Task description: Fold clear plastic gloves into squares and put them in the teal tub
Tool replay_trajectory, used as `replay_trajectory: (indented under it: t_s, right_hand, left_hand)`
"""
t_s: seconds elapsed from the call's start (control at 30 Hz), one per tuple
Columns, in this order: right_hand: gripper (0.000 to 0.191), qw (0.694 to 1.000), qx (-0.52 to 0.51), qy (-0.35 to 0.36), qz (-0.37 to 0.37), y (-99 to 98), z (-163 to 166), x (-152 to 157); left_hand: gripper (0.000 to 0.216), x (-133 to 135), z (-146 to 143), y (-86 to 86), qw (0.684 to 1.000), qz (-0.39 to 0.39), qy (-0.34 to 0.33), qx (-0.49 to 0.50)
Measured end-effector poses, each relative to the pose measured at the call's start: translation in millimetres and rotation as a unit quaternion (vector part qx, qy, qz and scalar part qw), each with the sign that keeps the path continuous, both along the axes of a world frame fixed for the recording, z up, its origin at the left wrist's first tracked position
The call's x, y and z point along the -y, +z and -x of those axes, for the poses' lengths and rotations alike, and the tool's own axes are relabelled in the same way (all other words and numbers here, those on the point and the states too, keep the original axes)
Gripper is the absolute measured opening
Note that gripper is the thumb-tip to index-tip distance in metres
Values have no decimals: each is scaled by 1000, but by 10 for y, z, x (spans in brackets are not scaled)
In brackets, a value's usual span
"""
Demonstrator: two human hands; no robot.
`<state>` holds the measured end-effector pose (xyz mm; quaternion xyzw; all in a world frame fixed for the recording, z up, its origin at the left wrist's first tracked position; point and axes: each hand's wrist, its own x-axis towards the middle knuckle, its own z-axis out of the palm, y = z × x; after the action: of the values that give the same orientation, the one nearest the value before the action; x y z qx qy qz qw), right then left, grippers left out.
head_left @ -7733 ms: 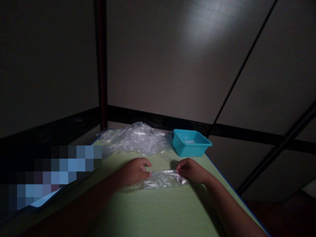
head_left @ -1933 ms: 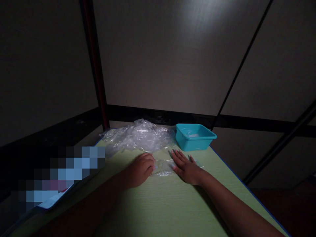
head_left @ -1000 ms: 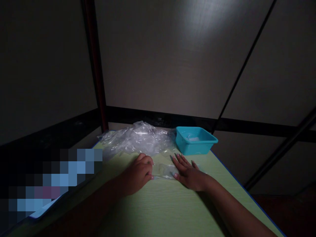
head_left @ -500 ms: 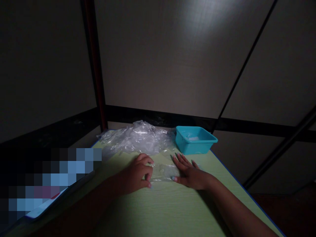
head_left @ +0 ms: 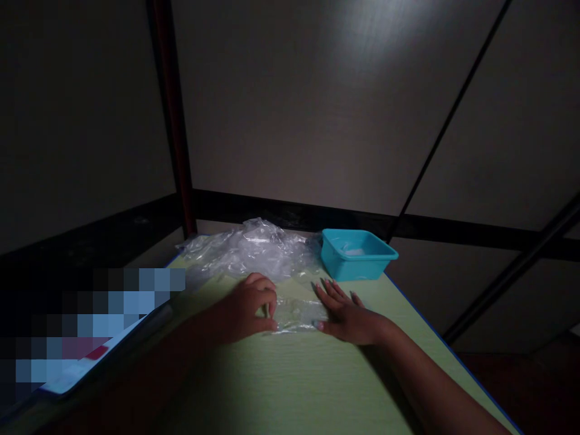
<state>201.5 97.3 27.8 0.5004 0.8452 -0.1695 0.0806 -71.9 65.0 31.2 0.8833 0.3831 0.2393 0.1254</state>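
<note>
A small clear plastic bag (head_left: 296,314) lies flattened on the table between my hands. At its left end is my left hand (head_left: 251,307), fingers curled and thumb drawn in against the edge of the bag. My right hand (head_left: 347,314) lies flat with spread fingers over the bag's right end, pressing it to the tabletop. Just behind both hands is a crumpled heap of clear plastic bags (head_left: 263,251). Beyond my right fingertips stands a turquoise plastic basket (head_left: 356,269) with some clear plastic and a whitish piece inside.
The pale green table (head_left: 281,386) has a blue edge and meets dark panelled walls at the back. On the left, a lit screen-like device (head_left: 67,374), partly pixelated, lies beside my left forearm.
My left thumb and fingers have drawn closer together at the bag's left edge. My right hand stays flat on the bag. The view has shifted slightly.
</note>
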Motion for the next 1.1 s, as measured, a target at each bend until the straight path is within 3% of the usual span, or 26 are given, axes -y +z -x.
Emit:
replay_trajectory:
  t_s: [0.13, 0.3, 0.4, 0.53, 0.67, 1.1]
  right_hand:
    - [85, 1000, 2, -1, 1, 2, 52, 43]
    - [79, 1000, 5, -2, -23, -51, 134, 87]
    - [84, 999, 24, 2, -38, -83, 184, 120]
    - [85, 998, 15, 5, -61, -91, 228, 166]
    - [82, 998, -6, 3, -64, -58, 217, 179]
    - [98, 994, -39, 55, -89, -80, 223, 185]
  left_hand:
    - [27, 134, -185, -1, 997, -69, 26, 2]
    - [68, 385, -397, -8, 990, -20, -112, -82]
    - [74, 521, -514, 30, 981, 40, -157, -111]
    - [75, 558, -558, 27, 979, 84, -136, -128]
    - [82, 476, -448, -24, 984, 69, -105, -123]
    - [67, 307, -364, -122, 989, 58, -59, -126]
